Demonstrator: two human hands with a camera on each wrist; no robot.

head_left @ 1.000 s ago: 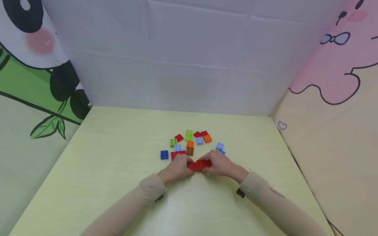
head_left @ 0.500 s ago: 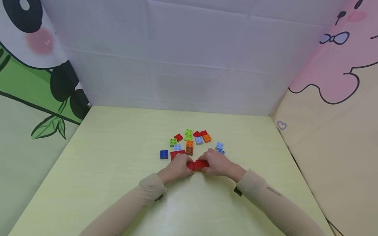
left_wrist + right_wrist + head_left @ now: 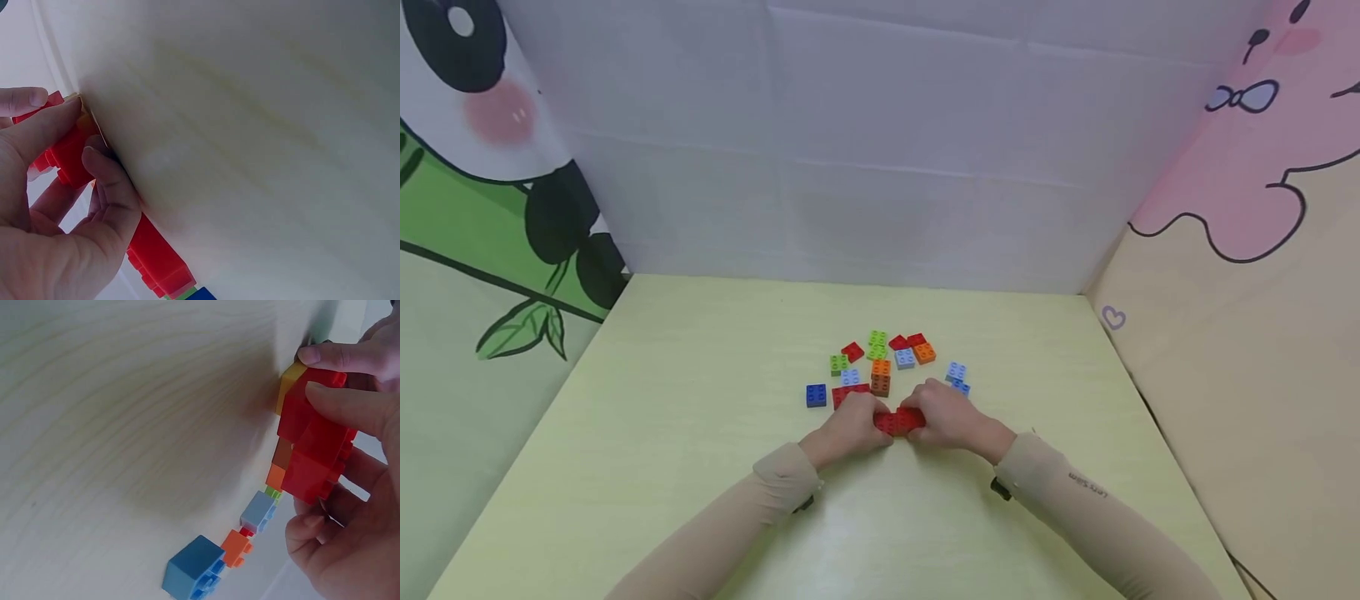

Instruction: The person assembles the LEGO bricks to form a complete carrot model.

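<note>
Near the middle of the table, both hands hold red toy building bricks (image 3: 887, 423) that sit side by side. My left hand (image 3: 850, 423) grips the left part between thumb and fingers. From the right, my right hand (image 3: 951, 415) pinches a red brick (image 3: 912, 418), its thumb on the near side. Seen from the right wrist, the red bricks (image 3: 307, 467) touch, and a yellow brick (image 3: 290, 382) shows beneath them. Whether they are joined by their studs, I cannot tell. Beyond the left hand lies another red brick (image 3: 852, 392), partly hidden by that hand.
Behind the hands lie an orange brick (image 3: 882, 367), a brown brick (image 3: 880, 386), green bricks (image 3: 877, 345) and light blue bricks (image 3: 905, 359). A dark blue brick (image 3: 816, 396) is at the left, and blue bricks (image 3: 957, 372) are just past the right hand. A white wall (image 3: 865, 225) bounds the table's back.
My right hand has shifted slightly left with its red brick, which now overlaps less to the right. The left hand stays in place, and the loose bricks have not moved.
</note>
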